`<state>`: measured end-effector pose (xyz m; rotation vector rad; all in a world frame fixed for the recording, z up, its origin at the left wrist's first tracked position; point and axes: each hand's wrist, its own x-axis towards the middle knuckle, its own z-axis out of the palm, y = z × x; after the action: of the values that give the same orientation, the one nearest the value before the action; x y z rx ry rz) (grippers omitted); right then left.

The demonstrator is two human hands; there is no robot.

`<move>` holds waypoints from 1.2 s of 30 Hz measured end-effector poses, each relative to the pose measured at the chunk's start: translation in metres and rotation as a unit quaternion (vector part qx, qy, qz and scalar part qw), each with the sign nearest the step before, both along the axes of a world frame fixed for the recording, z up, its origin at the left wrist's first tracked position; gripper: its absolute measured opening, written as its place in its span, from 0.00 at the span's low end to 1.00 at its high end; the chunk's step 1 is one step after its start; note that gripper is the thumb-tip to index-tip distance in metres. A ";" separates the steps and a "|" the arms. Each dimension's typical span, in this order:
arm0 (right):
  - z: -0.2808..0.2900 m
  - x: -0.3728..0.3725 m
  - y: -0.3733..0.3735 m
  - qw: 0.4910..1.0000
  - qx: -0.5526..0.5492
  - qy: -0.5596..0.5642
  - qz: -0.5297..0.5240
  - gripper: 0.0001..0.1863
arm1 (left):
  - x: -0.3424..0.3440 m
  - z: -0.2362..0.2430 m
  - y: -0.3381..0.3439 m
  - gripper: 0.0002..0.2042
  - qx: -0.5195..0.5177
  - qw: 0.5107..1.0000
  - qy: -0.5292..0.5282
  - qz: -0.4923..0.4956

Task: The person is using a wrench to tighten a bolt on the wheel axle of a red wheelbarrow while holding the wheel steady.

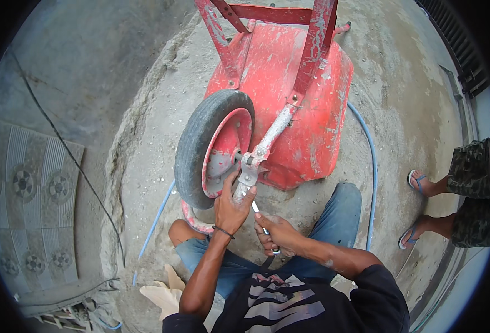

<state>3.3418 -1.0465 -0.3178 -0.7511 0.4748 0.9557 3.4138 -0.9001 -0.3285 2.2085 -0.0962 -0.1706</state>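
An upturned red wheelbarrow (277,58) with scuffed paint lies in front of me. Its black tyre (192,150) stands at the left, with a pale, paint-chipped frame arm (275,127) running to the axle bracket (249,173). My left hand (231,208) is closed around the end of that arm, just below the bracket beside the wheel. My right hand (275,233) is closed on the shaft of a silver wrench (255,207) that reaches up toward my left hand. Where the wrench's far end engages is hidden by my left hand.
Another person's feet in sandals (422,183) stand at the right. A blue hose (371,166) curves beside the wheelbarrow. A broken concrete edge (120,166), a dark cable (78,166) and patterned paving (28,216) are at the left. Dry leaves (161,299) lie lower left.
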 end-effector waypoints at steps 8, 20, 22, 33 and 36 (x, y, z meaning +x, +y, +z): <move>-0.007 0.001 0.050 0.977 0.036 -0.006 -0.208 0.22 | -0.001 -0.006 0.017 0.25 -0.082 0.995 0.035 -0.040; -0.001 0.032 0.129 0.880 0.052 -0.013 -0.472 0.14 | 0.010 0.047 0.040 0.20 0.019 0.983 0.112 -0.142; -0.004 0.029 0.122 0.889 0.073 -0.018 -0.451 0.14 | 0.005 0.046 0.034 0.20 0.039 0.985 0.039 -0.163; 0.000 0.030 0.091 0.940 -0.031 -0.034 -0.338 0.16 | 0.001 0.042 0.029 0.18 -0.072 0.985 0.110 -0.114; -0.005 0.025 0.084 0.958 -0.018 -0.037 -0.285 0.15 | -0.003 0.031 0.041 0.22 -0.090 0.987 -0.021 -0.135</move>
<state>3.3673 -0.9626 -0.3229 -0.6292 0.6019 0.3796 3.4111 -0.8595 -0.2976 2.0124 -0.4200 -0.2545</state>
